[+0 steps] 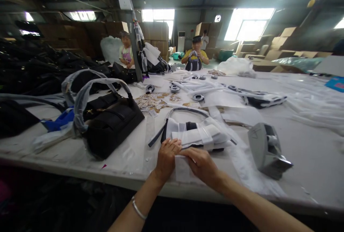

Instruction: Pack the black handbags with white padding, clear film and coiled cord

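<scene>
In front of me on the table lies a black handbag (191,126) with white wrapping sheet (200,136) folded around its middle. Its dark handle (185,110) arches behind it, in a clear cover. My left hand (168,156) is closed, fingers bent over the near left edge of the wrapping. My right hand (201,163) is closed on the near edge, its fingertips close to the left ones. A pale flap of the sheet (182,169) hangs between both hands toward the table edge. The exact grip of the fingertips is partly hidden.
A grey tape dispenser (266,149) stands at right. Left is another black handbag (113,124) with plastic-covered handles. Small tags (152,102), rolled straps (198,97) and white strips lie farther back. A co-worker (196,54) across the table handles a bag; another person (126,53) is at left.
</scene>
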Demonstrator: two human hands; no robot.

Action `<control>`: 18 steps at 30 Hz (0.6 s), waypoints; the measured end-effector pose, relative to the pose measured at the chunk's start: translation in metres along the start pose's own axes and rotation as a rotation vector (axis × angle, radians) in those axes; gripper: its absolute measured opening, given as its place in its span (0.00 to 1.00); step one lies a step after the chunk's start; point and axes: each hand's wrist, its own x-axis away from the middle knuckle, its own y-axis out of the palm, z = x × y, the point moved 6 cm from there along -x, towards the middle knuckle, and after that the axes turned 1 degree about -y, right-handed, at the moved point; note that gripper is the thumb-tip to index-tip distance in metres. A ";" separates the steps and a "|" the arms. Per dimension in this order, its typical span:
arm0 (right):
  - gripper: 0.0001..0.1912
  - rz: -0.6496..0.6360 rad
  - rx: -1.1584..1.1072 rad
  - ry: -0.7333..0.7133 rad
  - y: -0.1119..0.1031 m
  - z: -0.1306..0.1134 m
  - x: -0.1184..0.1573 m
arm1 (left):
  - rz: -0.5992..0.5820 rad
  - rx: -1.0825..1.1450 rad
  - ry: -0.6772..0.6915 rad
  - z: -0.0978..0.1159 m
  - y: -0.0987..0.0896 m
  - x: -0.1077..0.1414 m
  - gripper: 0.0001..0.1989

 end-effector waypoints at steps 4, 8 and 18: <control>0.10 -0.054 0.008 0.399 -0.014 0.055 -0.053 | -0.054 0.024 -0.142 0.002 -0.006 -0.002 0.09; 0.06 -0.234 0.040 0.625 -0.006 0.098 -0.076 | -0.068 0.048 -0.355 -0.002 -0.004 -0.011 0.02; 0.08 -0.337 -0.028 0.827 0.000 0.139 -0.080 | 0.021 -0.181 -0.426 -0.003 0.008 -0.029 0.10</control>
